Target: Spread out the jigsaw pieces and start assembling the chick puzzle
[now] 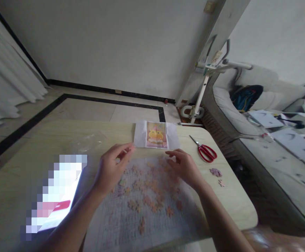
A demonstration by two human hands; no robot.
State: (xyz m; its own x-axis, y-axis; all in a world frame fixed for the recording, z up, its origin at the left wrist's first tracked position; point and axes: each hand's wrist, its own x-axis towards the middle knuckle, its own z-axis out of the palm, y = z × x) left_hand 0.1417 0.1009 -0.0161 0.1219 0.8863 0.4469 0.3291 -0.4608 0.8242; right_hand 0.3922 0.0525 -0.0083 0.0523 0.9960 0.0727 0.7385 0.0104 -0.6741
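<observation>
My left hand (114, 164) is over the upper left edge of a whitish printed sheet (110, 224), fingers loosely curved with gaps between them. Across from it, my right hand (185, 167) hovers at the sheet's upper right, fingers bent and thumb apart. I see nothing held in either hand. Several pale pink and orange jigsaw puzzle pieces (152, 189) are spread across the sheet; blur hides whether any are under it. Just beyond my hands lies a white paper with a picture of yellow cartoon figures (156, 135).
Red-handled scissors (207, 153) lie on the right of the table (236, 206), near a small cluster of purplish pieces (215, 172) and a pink piece (221, 183). A lit screen (65, 196) and clear plastic wrap (86, 142) are at left. A grey sofa (265, 178) stands right.
</observation>
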